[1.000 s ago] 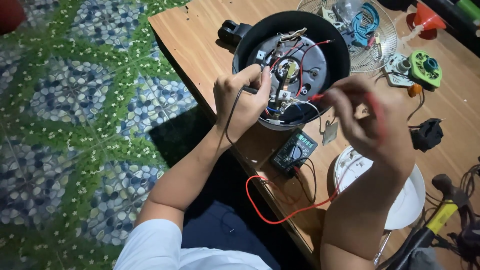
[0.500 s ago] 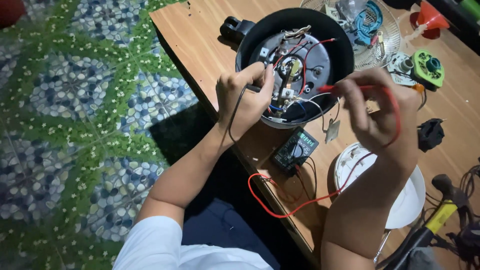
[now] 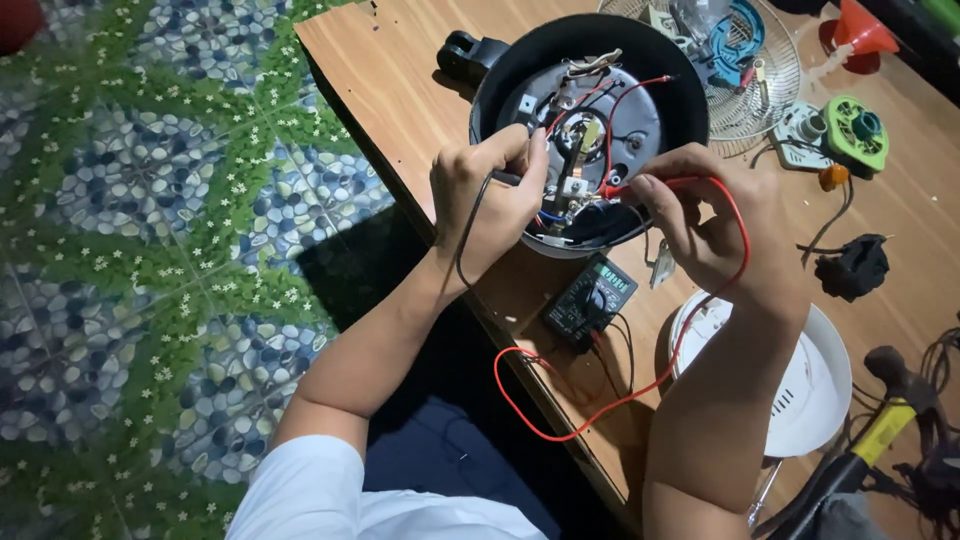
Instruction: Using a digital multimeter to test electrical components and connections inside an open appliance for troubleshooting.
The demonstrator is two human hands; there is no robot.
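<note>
An upturned black round appliance [image 3: 640,60] lies on the wooden table [image 3: 400,90], its grey base plate and wiring exposed. My left hand [image 3: 485,200] grips a black test probe [image 3: 505,178] and presses its tip to the parts inside. My right hand [image 3: 715,225] pinches a red test probe [image 3: 625,189] against the same inner parts. The red lead [image 3: 600,405] loops down off the table edge and back to a small black multimeter [image 3: 590,298] lying just below the appliance.
A white round lid [image 3: 810,385] sits under my right forearm. A wire fan guard [image 3: 770,90], green and white parts [image 3: 855,130], an orange funnel [image 3: 860,30], a black plug [image 3: 850,268] and a yellow-handled hammer [image 3: 880,430] lie at the right. Patterned floor tiles [image 3: 150,250] at the left.
My right hand has come down and left, bringing the red probe onto the appliance's inner parts. My left hand stays on the black probe at the same spot.
</note>
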